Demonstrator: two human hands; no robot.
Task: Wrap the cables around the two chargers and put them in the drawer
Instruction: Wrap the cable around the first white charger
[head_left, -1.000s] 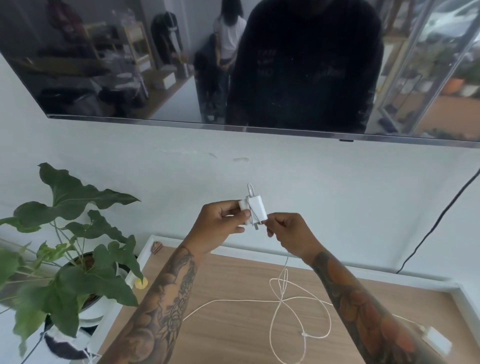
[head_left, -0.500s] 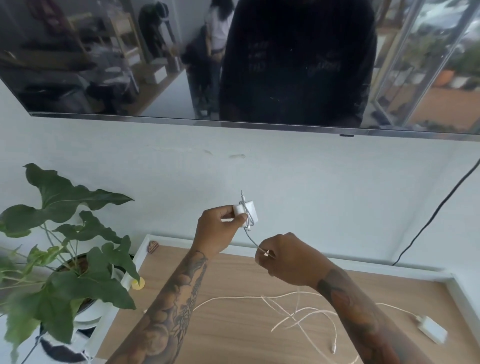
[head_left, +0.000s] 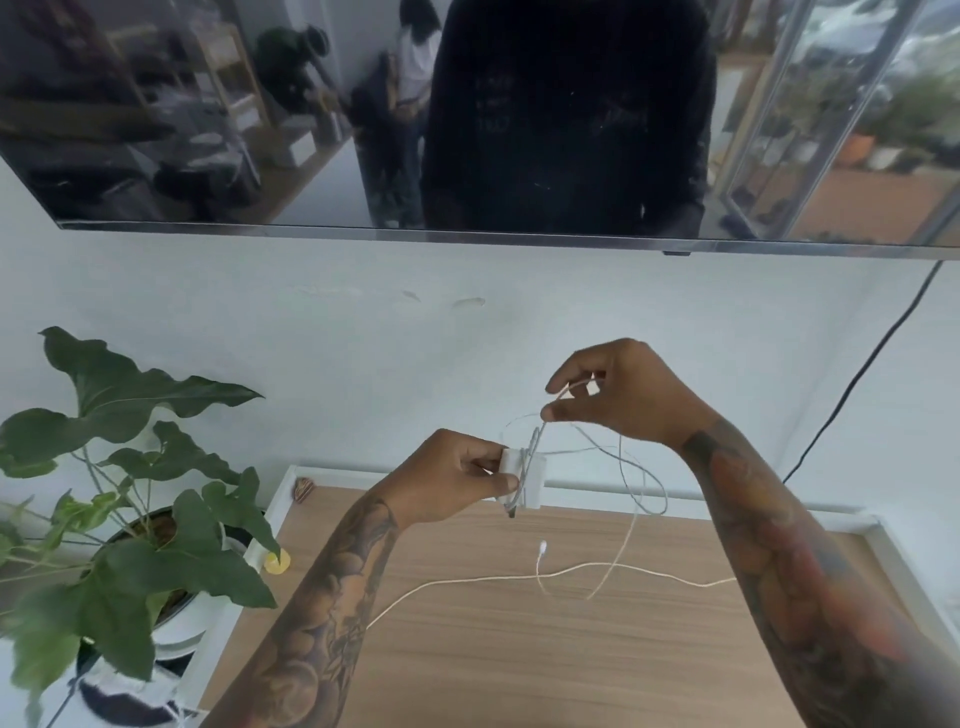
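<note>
We observed the left hand (head_left: 457, 480) closed on the white charger (head_left: 524, 478), pinching it between thumb and fingers above the wooden surface (head_left: 519, 649). Several turns of the white cable (head_left: 631, 519) lay around the charger body. The right hand (head_left: 618, 395) was raised above and to the right of the charger, thumb and forefinger pinched on the cable. From there the slack hung in loose loops down to the surface, with its connector end (head_left: 543, 546) lifted just above the wood. A second cable (head_left: 457, 584) lay across the surface. A potted plant (head_left: 135, 493) stood at the left.
</note>
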